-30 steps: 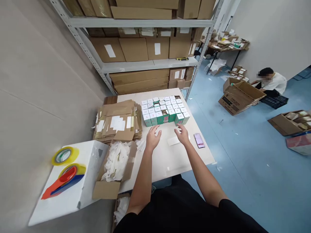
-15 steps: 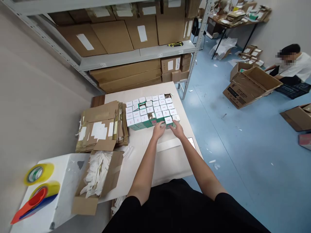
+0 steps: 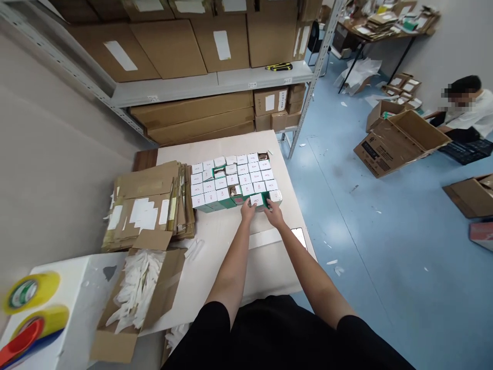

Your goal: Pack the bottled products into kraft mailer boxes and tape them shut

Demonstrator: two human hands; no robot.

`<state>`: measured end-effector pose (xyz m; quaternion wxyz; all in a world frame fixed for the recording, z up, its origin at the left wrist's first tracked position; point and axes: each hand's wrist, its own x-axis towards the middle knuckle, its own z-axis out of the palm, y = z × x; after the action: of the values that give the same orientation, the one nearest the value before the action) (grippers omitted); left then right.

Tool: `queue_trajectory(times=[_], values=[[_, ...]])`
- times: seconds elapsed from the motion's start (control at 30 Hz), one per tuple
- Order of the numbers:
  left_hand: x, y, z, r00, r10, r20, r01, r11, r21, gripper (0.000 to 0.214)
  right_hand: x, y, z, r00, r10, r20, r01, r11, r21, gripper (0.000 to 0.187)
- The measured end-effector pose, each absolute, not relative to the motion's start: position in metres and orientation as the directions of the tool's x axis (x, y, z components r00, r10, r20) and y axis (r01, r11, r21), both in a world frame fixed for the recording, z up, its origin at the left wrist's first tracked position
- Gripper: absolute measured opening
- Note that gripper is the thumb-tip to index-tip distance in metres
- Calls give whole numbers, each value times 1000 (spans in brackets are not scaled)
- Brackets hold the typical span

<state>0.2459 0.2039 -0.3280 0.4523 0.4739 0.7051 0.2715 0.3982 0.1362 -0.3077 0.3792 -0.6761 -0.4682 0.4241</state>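
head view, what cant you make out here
All in the head view:
White-topped box between the left hand and right hand: printing too small to read.
Phone: partly covered by the right forearm.
Red tool: cut off by the left edge.
Upper cartons: cut off by the top edge.

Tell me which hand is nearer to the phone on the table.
Right. The right hand is ahead and left of the phone, at the right side of a white-topped box; the left hand is farther left, at the box's left side.

Small boxes (image 3: 232, 180) are green and white, perhaps red-lettered.
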Motion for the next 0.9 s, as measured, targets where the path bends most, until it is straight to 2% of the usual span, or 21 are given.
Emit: queue_trajectory(times=[0.13,0.3,0.53,0.7,0.9], values=[[220,201,-344,-118,908,-402,214,418,883,64,361,159,-327,182,962,-204,295,-251,-922,61],[208,192,-344,-39,939,-342,83,344,935,59,340,167,-338,254,948,-194,222,-252,-942,56],[197,163,-323,-93,976,-196,37,201,979,57,336,137,-318,331,929,-164,-12,-169,-986,50],[160,132,-296,-110,989,-99,-16,98,995,56,298,111,-285,347,936,-65,-1,-68,-998,43],[85,84,-265,-109,990,-86,-63,79,995,60,237,72,-253,281,960,2,31,-7,-1000,44]])
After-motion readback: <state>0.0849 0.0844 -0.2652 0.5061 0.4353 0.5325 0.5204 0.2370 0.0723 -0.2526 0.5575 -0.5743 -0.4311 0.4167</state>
